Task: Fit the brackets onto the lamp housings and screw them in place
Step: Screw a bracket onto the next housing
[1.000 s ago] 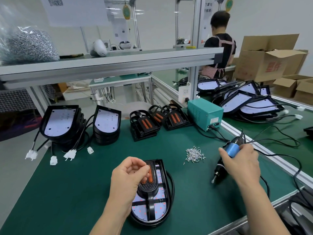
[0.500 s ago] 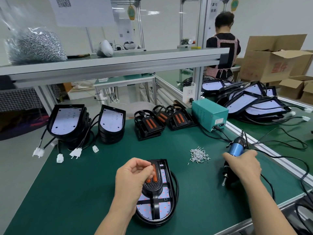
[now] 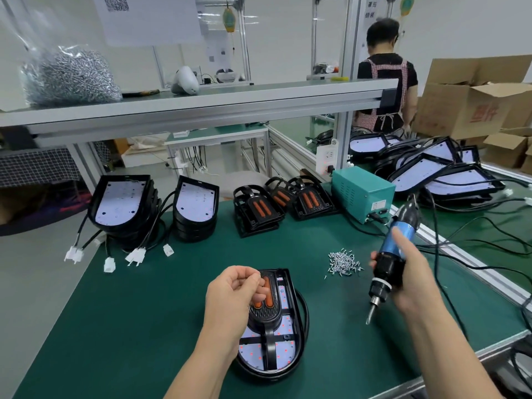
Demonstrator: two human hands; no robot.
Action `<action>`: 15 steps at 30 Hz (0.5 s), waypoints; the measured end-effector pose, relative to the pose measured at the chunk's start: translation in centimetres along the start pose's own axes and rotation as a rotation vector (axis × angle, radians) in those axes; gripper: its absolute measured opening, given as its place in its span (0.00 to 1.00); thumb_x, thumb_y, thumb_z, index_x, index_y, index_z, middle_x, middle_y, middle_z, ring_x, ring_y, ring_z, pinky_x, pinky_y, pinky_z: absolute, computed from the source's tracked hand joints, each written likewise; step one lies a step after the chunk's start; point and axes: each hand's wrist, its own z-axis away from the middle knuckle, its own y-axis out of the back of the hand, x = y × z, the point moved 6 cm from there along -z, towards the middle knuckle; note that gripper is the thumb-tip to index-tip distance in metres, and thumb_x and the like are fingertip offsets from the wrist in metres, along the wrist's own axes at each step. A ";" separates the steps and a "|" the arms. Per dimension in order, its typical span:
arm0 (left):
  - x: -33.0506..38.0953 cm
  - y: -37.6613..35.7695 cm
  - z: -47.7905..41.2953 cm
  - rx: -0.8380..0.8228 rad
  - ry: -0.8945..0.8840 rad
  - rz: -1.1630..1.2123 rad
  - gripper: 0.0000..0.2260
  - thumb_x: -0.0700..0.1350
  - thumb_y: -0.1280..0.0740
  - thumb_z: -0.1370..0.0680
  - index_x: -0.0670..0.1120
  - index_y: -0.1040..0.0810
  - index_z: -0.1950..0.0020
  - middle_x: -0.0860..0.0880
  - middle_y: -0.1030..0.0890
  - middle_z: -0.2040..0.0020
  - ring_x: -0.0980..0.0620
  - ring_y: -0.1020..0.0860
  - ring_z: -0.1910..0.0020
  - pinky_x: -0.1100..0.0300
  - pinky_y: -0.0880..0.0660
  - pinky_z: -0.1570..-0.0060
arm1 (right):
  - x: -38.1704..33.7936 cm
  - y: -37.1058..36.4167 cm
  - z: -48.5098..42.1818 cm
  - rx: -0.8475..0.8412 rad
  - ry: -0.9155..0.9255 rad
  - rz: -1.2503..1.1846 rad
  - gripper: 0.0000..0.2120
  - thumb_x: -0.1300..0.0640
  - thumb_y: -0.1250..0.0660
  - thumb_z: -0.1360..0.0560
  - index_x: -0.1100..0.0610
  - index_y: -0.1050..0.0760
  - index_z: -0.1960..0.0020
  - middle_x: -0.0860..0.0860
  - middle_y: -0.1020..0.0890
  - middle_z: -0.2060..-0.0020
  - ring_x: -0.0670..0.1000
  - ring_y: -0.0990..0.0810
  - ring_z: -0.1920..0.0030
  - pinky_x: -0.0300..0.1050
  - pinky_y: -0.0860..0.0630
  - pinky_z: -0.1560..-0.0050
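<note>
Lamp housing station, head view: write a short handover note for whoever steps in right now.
Left hand: fingers curled over the bracket lying on the lamp housing in front; whether it pinches a screw is hidden.
Right hand: grips the electric screwdriver, bit down, clear of the housing to its right.
Loose screws lie between them, farther back. Spare brackets and stacked housings wait at the far edge of the mat.
Done: bracket placed. Left: drive its screws, none visibly in, then the stacks.
</note>
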 end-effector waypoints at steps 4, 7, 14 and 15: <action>0.0 -0.3 0.2 -0.017 0.007 0.019 0.04 0.34 0.33 0.21 0.38 0.19 0.54 0.46 0.15 0.63 0.54 0.17 0.66 0.67 0.23 0.65 | -1.1 -3.5 1.8 -0.104 0.087 -0.262 0.18 0.43 0.35 0.21 0.58 0.19 0.54 0.54 0.22 0.69 0.51 0.27 0.72 0.38 0.29 0.74; 0.0 -0.5 0.2 -0.032 0.030 0.059 0.04 0.34 0.32 0.21 0.39 0.19 0.54 0.45 0.14 0.62 0.53 0.17 0.65 0.66 0.22 0.64 | -1.1 -5.9 2.9 -0.197 0.000 -0.443 0.15 0.42 0.30 0.28 0.54 0.24 0.53 0.52 0.26 0.65 0.50 0.29 0.67 0.37 0.33 0.69; -0.6 -1.2 0.6 -0.108 0.106 0.140 0.03 0.35 0.32 0.21 0.38 0.18 0.53 0.45 0.15 0.61 0.52 0.18 0.62 0.60 0.20 0.58 | -2.4 -10.1 4.7 -0.318 0.058 -0.400 0.10 0.50 0.30 0.29 0.53 0.22 0.51 0.47 0.25 0.67 0.44 0.28 0.72 0.35 0.35 0.72; -0.6 -1.3 0.6 -0.109 0.112 0.147 0.03 0.35 0.32 0.21 0.38 0.18 0.53 0.45 0.15 0.61 0.52 0.18 0.62 0.61 0.20 0.59 | -2.6 -10.5 4.8 -0.302 0.084 -0.352 0.11 0.50 0.29 0.29 0.54 0.22 0.51 0.48 0.25 0.68 0.45 0.28 0.72 0.35 0.34 0.72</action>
